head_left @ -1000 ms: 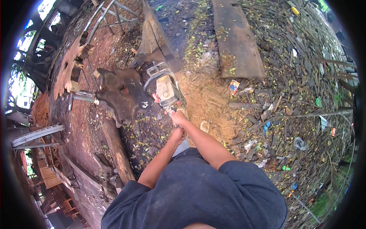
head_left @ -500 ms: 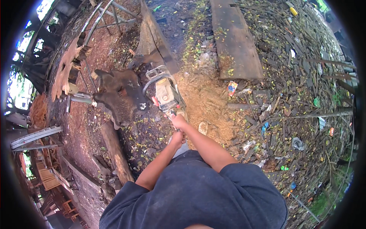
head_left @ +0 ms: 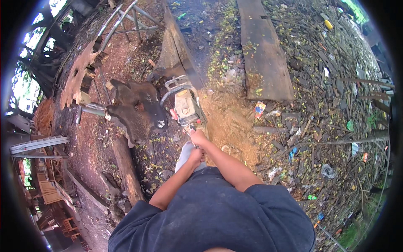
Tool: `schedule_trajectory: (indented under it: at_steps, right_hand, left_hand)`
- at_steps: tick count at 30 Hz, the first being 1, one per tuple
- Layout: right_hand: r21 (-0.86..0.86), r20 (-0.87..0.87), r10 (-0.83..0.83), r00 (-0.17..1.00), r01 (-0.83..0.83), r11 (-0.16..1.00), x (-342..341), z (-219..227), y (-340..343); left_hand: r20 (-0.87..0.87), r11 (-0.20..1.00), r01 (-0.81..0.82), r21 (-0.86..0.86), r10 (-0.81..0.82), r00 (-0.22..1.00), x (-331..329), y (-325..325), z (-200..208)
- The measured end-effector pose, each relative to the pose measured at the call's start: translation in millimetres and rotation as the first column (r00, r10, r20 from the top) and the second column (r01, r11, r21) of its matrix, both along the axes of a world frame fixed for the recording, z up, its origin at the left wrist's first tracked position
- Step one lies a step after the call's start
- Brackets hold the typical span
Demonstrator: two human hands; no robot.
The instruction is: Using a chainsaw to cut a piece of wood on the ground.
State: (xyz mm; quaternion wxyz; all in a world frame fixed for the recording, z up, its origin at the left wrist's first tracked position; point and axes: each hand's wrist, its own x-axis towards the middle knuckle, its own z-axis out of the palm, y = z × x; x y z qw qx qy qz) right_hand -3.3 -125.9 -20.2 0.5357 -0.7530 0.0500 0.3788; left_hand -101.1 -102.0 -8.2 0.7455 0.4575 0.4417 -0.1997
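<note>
A white and grey chainsaw (head_left: 184, 103) with a curved front handle hangs in front of me, its bar pointing away toward a big upright timber (head_left: 176, 50). My right hand (head_left: 198, 137) is closed around the saw's rear handle. Just below it, my left hand (head_left: 196, 156) is curled into a fist close to my right wrist; what it holds, if anything, is hidden. A dark, jagged stump slab (head_left: 136, 109) lies just left of the saw.
Orange sawdust (head_left: 228, 126) covers the ground under the saw. A wide plank (head_left: 262, 50) lies at the back right, a log (head_left: 126, 168) at the left, and a metal frame (head_left: 121, 21) at the back left. Sticks and litter cover the right side.
The saw and both hands have shifted slightly, with my left fist dropping a little lower below the right hand. The grip on the rear handle is unchanged.
</note>
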Motion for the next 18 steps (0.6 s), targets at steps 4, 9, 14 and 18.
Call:
schedule_trajectory:
  at_steps: [4, 9, 14, 18]
  right_hand:
    - [-0.017, 0.046, -0.017, 0.999, 0.017, 1.0, 26, -10, 18]
    - [-0.041, 0.069, 0.022, 0.997, -0.019, 0.999, 66, -23, 45]
    - [-0.131, 0.198, 0.008, 0.98, 0.019, 0.991, 104, -6, 78]
    - [-0.174, 0.167, 0.017, 0.986, 0.013, 0.985, 135, 13, 104]
  left_hand:
    - [-0.005, 0.999, 0.041, 0.029, -0.041, 0.999, 25, 18, -13]
    - [0.037, 0.999, 0.038, 0.002, -0.038, 0.999, 63, 48, -31]
    - [0.071, 0.997, 0.083, -0.006, -0.082, 0.994, 105, 82, -39]
    - [0.061, 0.996, 0.076, 0.047, -0.079, 0.995, 137, 112, -35]
